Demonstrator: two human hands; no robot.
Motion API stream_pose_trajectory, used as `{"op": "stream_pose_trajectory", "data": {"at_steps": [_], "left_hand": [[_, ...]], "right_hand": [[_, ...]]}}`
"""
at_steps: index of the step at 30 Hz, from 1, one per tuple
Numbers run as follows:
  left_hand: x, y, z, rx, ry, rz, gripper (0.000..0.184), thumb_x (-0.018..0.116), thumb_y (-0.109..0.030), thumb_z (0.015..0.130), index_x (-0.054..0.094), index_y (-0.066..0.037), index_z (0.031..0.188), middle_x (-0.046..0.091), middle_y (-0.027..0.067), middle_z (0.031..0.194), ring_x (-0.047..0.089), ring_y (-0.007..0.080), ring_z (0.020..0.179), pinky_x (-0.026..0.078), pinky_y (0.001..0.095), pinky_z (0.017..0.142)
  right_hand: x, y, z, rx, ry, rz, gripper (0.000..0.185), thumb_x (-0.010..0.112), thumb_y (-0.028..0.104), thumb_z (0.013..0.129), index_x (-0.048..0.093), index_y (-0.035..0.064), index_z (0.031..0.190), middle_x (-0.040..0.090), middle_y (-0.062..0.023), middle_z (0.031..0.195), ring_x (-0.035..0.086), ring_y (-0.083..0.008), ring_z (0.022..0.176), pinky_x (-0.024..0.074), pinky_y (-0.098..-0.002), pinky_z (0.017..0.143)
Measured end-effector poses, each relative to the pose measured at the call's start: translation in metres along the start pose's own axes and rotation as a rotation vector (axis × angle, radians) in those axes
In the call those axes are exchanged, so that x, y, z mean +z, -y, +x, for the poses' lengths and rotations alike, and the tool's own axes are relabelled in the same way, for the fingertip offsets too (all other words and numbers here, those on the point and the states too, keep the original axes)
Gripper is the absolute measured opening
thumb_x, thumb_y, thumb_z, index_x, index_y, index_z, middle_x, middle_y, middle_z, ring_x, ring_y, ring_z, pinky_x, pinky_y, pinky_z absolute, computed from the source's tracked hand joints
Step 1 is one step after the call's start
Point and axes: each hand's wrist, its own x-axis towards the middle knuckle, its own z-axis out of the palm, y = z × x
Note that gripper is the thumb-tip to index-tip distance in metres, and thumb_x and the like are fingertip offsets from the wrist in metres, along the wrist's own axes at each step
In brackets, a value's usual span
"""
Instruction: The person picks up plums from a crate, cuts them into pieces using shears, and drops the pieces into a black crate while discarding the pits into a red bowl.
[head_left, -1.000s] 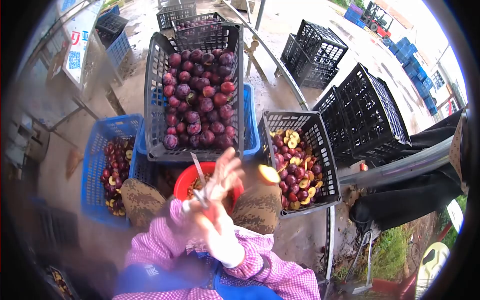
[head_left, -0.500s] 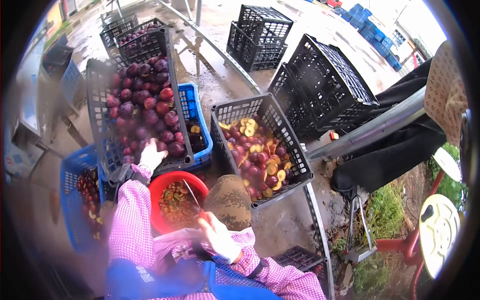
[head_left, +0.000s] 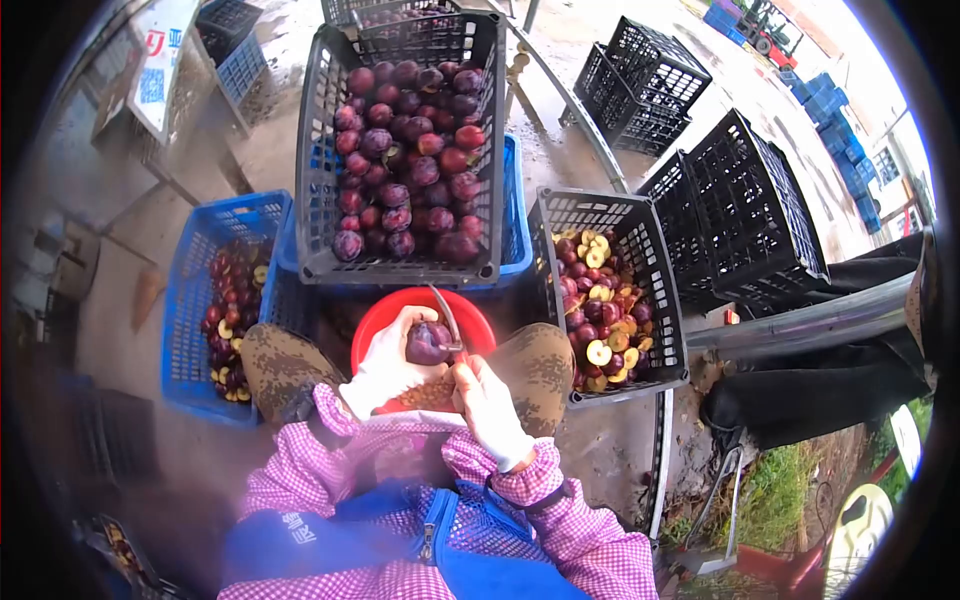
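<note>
My gloved left hand [head_left: 388, 368] is closed around a dark purple plum [head_left: 427, 343], held over a red bucket [head_left: 470, 312]. A knife [head_left: 447, 312] is gripped in my gloved right hand [head_left: 492, 412]; its blade points up and lies against the plum's right side. How deep the edge sits, I cannot tell. Small brownish-orange bits [head_left: 428, 396] show inside the bucket, between my knees. Just beyond it, a tilted grey crate [head_left: 395, 272] holds many whole plums [head_left: 412, 150].
On the right, a dark crate [head_left: 668, 300] contains halved plums. A blue crate [head_left: 190, 300] on the left holds more cut fruit. Stacked black crates [head_left: 765, 220] and a metal rail [head_left: 800, 312] stand farther right, beside another person's dark-clothed leg [head_left: 810, 400].
My left hand has come back from the crate of plums with one plum. The knife has moved up to meet that plum over the bucket. The view has turned left.
</note>
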Motion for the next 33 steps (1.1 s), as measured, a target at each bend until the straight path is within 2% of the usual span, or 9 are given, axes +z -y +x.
{"op": "stream_pose_trajectory", "data": {"at_steps": [3,8,13,19,24,26,27,29,33], "left_hand": [[0.001,0.003,-0.011,0.047,-0.065,0.08,0.059,0.081,-0.007,0.06,0.049,-0.007,0.109,0.06,0.007,0.1,0.06,0.0177,0.094,0.046,0.0312,0.087],[0.001,0.017,-0.02,0.097,-0.097,0.026,0.061,0.079,-0.003,0.059,0.047,-0.008,0.11,0.058,0.0063,0.1,0.059,0.0169,0.094,0.046,0.0311,0.087],[0.001,0.027,-0.031,-0.031,0.023,-0.394,0.063,0.074,0.005,0.058,0.045,-0.009,0.112,0.054,0.0048,0.103,0.054,0.0163,0.099,0.043,0.031,0.09],[0.002,0.027,-0.034,0.136,-0.087,-0.129,0.06,0.072,0.005,0.058,0.045,-0.008,0.11,0.054,0.0078,0.1,0.056,0.0205,0.096,0.045,0.0318,0.085],[0.001,0.02,-0.035,0.042,-0.029,-0.054,0.052,0.072,-0.002,0.063,0.045,-0.008,0.107,0.056,0.0085,0.094,0.059,0.019,0.088,0.047,0.0329,0.078],[0.003,0.03,-0.033,0.053,-0.014,-0.097,0.051,0.074,-0.003,0.062,0.046,-0.008,0.104,0.056,0.0079,0.095,0.059,0.017,0.09,0.047,0.0305,0.082],[0.002,0.029,-0.031,0.049,-0.015,-0.096,0.051,0.074,-0.003,0.062,0.046,-0.008,0.104,0.056,0.0079,0.095,0.059,0.017,0.09,0.047,0.0305,0.082],[-0.001,0.024,-0.028,0.188,-0.073,-0.022,0.053,0.077,-0.008,0.062,0.048,-0.007,0.106,0.057,0.0095,0.104,0.057,0.0204,0.1,0.045,0.0331,0.088],[-0.005,0.046,-0.026,0.005,-0.007,-0.617,0.068,0.076,0.001,0.059,0.044,-0.012,0.117,0.051,0.0017,0.106,0.055,0.0134,0.099,0.047,0.0277,0.082]], "right_hand": [[0.007,0.002,-0.004,-0.139,-0.045,-0.272,0.023,0.046,0.025,0.096,0.053,0.0036,0.095,0.048,-0.0017,0.061,0.042,-0.0089,0.053,0.0359,-0.026,0.049],[0.018,-0.003,-0.007,-0.227,-0.117,-0.63,0.02,0.048,0.022,0.094,0.053,0.0028,0.096,0.056,-0.0216,0.069,0.06,-0.0367,0.066,0.0455,-0.0429,0.061],[0.025,-0.013,-0.011,-0.425,-0.156,-0.923,0.028,0.048,0.033,0.093,0.049,0.0047,0.097,0.061,-0.018,0.063,0.061,-0.0378,0.059,0.0485,-0.0464,0.054],[0.038,-0.03,-0.007,-0.341,-0.228,-0.97,0.028,0.05,0.033,0.092,0.051,0.0044,0.094,0.061,-0.0177,0.063,0.062,-0.0363,0.058,0.0482,-0.0461,0.053],[0.037,-0.049,-0.004,-0.435,-0.254,-0.647,0.03,0.046,0.038,0.094,0.051,0.0085,0.089,0.059,-0.0142,0.059,0.056,-0.0302,0.045,0.0441,-0.0425,0.044],[0.026,-0.03,-0.01,0.412,0.209,0.435,0.037,0.042,0.046,0.095,0.046,0.0131,0.079,0.043,-0.0001,0.05,0.035,-0.0152,0.033,0.0306,-0.0311,0.032],[0.024,-0.02,-0.014,0.46,0.316,0.647,0.043,0.037,0.051,0.096,0.037,0.0157,0.072,0.025,0.0081,0.051,0.019,-0.0051,0.038,0.0172,-0.0217,0.032],[0.007,-0.011,-0.021,0.529,0.673,1.057,0.043,0.034,0.051,0.097,0.035,0.0157,0.072,0.025,0.0069,0.051,0.021,-0.0049,0.038,0.0182,-0.0208,0.032],[0.007,0.034,-0.043,0.375,0.489,0.821,0.042,0.033,0.048,0.098,0.036,0.0138,0.074,0.026,0.0066,0.052,0.021,-0.0047,0.04,0.0192,-0.0196,0.033]]}}
